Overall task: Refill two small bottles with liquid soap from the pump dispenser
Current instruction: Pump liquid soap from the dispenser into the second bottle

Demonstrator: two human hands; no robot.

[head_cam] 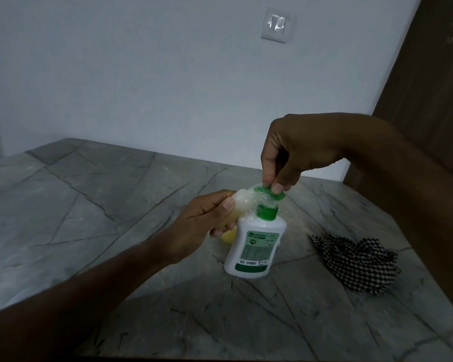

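Hands meet over a grey, dark-veined stone tabletop (94, 210) in the head-mounted camera's single view, set against a plain pale wall carrying a white double light switch (277, 24). The left hand (207, 222) curls thumb and fingers round a small bottle (237, 205) of translucent, rounded plastic, holding it tilted with its mouth toward the dispenser's top; yellowish liquid shows in its lower part and white foam near its mouth. The right hand (296, 152) reaches down from above, thumb and fingertips pinching the green pump head (268, 191), whose ribbed plastic is flecked with bubbles. Below it stands the pump dispenser (254, 246), a smooth white bottle with sloped shoulders, a ribbed green collar and a green-and-white printed label, upright on the stone near the middle of the table. Foam clings to its shoulder and neck. Just behind the dispenser, partly hidden under the left hand, a second small bottle (229, 236) shows only as a rounded yellow shape on the table. To the right lies a crumpled black-and-white checked cloth (356, 265), soft and loosely bunched. Dark brown wood (434, 74) fills the upper right corner.
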